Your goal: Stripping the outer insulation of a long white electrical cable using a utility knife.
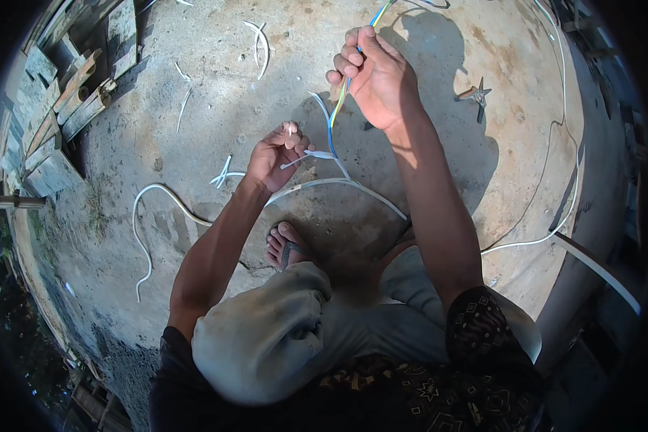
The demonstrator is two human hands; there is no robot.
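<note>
While your right hand (374, 75) grips the coloured cores (336, 108) and left hand (277, 155) pinches the white sheath (317, 156), stripping's approx. half done; long cable (338, 182) left.

Pliers (477, 95) on concrete floor (216, 108), stacked wooden planks (65, 101), sandalled foot (284, 245)

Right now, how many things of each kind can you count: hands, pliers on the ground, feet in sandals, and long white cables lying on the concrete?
Hands: 2, the left hand and the right hand, both gripping wire
Pliers: 1
Foot in a sandal: 1
Long white cables: 2, the left cable and the right cable
Total: 6
</note>
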